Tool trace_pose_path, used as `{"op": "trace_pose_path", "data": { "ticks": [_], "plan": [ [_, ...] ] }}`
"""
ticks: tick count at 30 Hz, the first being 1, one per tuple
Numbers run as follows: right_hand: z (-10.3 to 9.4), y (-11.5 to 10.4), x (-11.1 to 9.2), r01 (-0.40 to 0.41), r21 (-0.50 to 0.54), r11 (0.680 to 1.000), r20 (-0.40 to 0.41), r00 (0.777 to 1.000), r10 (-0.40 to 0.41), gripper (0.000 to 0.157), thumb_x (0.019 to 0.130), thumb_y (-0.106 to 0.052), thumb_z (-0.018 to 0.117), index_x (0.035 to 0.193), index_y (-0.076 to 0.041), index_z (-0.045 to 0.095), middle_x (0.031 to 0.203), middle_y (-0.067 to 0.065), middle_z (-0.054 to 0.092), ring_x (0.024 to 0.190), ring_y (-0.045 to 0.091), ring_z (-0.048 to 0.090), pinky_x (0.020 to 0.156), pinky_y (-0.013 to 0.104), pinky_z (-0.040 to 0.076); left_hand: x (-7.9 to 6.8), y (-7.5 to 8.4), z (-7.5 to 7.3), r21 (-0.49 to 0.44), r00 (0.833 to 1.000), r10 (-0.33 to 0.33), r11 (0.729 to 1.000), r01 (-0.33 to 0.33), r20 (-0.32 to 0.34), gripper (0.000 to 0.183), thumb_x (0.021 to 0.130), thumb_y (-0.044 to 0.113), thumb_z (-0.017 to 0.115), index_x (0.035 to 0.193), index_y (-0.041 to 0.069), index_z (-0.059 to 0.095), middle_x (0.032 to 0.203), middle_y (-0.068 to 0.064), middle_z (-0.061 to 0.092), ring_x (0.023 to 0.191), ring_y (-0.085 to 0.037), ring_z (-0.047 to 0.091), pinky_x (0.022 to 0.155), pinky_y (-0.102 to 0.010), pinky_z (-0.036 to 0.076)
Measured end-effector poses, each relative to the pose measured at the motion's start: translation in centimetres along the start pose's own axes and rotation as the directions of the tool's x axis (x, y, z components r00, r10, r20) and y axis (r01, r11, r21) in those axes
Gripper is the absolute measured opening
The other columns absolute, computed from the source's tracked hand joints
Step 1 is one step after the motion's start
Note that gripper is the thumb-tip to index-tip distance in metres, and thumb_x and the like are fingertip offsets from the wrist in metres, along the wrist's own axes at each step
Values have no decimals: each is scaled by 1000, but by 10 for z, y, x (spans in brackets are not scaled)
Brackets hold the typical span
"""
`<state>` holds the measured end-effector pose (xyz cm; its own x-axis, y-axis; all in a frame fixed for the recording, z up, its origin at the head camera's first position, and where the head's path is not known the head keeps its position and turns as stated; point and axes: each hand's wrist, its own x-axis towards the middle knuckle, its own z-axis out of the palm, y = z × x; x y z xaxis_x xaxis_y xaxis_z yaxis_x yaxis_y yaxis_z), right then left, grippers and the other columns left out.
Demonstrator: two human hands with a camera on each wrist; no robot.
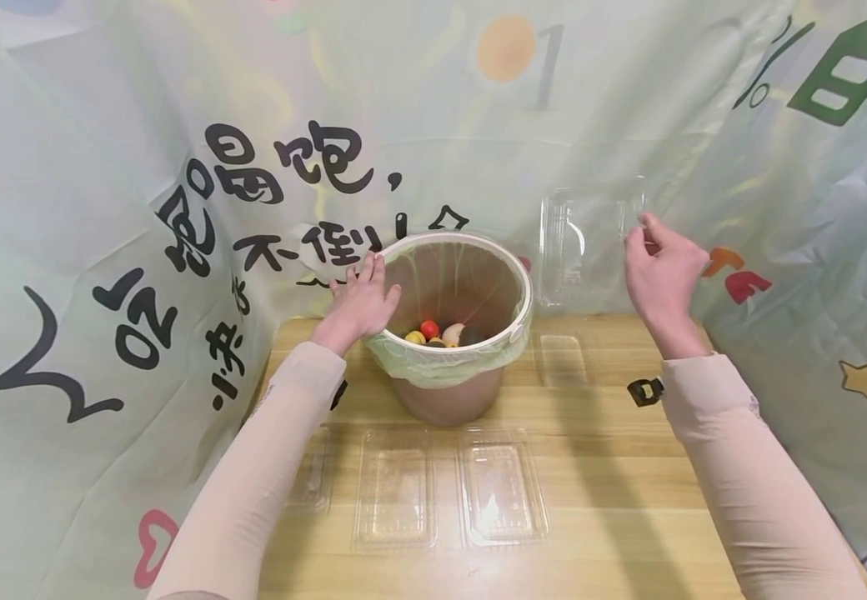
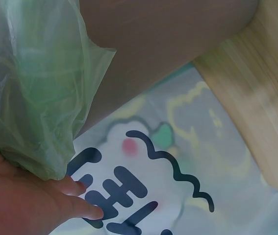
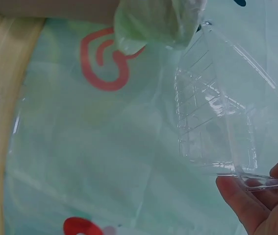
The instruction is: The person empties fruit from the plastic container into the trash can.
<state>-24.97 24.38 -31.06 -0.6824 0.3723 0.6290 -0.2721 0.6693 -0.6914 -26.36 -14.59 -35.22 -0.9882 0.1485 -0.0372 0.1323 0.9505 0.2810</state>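
A brownish bin (image 1: 444, 398) stands on the table, lined with a thin green plastic bag (image 1: 433, 371) folded over its white rim. At the bin's left side is my left hand (image 1: 366, 296), its fingers extended across the rim. The left wrist view shows that hand (image 2: 36, 200) beside the hanging edge of the bag. Raised to the right of the bin, my right hand (image 1: 664, 271) pinches the edge of a clear plastic container (image 3: 217, 112). Inside the bin lie several small roundish things, including a red one (image 1: 429, 330); their kind is unclear.
Two clear plastic containers, one left (image 1: 396, 500) and one right (image 1: 504, 496), lie in front of the bin. Another container (image 1: 312, 475) is partly behind my left forearm. A clear container (image 1: 563, 360) lies right of the bin. Printed cloth (image 1: 418, 108) surrounds the wooden table (image 1: 598, 483).
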Motion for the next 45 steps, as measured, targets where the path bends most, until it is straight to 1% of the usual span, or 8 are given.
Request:
{"op": "trace_pose_path", "data": {
  "ticks": [2,4,6,10,14,27,39,45],
  "plan": [
    [-4,7,-5,31,-21,999,10,999,-31,33,103,-17,54,99,-1,82,81,23,76,57,-18,35,70,15,28,0,-1,0,-1,1000,-2,1000,2,0,76,111,48,24,169,3,5,178,-17,1,161,-54,6,124,-78,4],
    [-7,15,-11,52,-40,998,32,998,-51,36,104,-16,53,80,4,71,67,24,61,53,-9,26,67,22,22,0,-1,1,-1,1000,-4,1000,4,0,76,111,48,24,169,3,5,178,-17,1,161,-54,6,124,-78,4],
    [-9,23,-18,60,-66,996,61,997,-56,36,104,-15,52,75,5,60,63,21,53,52,-4,25,63,26,22,-1,-1,1,-7,1000,-3,1000,3,1,76,111,48,25,169,3,5,178,-17,1,161,-54,6,124,-77,4],
    [-11,38,-35,4,-111,994,124,992,10,33,104,-19,52,94,-1,77,76,22,71,53,-13,37,56,14,31,-1,-2,1,-9,1000,-2,1000,2,3,76,111,48,25,169,3,5,178,-17,0,161,-54,6,124,-77,3],
    [-13,50,-50,-28,-128,991,172,984,50,33,102,-15,52,111,-1,80,83,24,76,50,-17,44,52,9,35,-1,-1,1,-1,1000,2,1000,-2,-9,76,111,48,24,169,3,5,178,-17,1,161,-54,8,124,-78,4],
    [-21,94,-109,-100,-169,980,313,938,150,34,97,-9,53,114,9,77,89,30,77,44,-14,48,44,12,42,-2,0,2,-20,1000,2,1000,-2,-2,77,110,49,25,169,3,6,179,-17,1,161,-53,6,125,-77,4],
    [-34,127,-158,-216,-206,954,439,851,288,38,101,-13,51,121,13,71,91,32,76,54,24,71,43,24,54,-1,-1,1,-14,1000,7,1000,-7,-2,77,110,48,25,169,2,5,178,-18,0,161,-54,7,124,-78,3],
    [-41,143,-175,-220,-276,936,472,817,332,36,102,-15,53,114,11,74,84,25,77,55,13,64,45,24,49,-1,-1,1,-16,1000,4,1000,-4,-2,77,111,48,25,169,3,4,178,-17,0,161,-54,7,124,-78,3]
  ]
}}
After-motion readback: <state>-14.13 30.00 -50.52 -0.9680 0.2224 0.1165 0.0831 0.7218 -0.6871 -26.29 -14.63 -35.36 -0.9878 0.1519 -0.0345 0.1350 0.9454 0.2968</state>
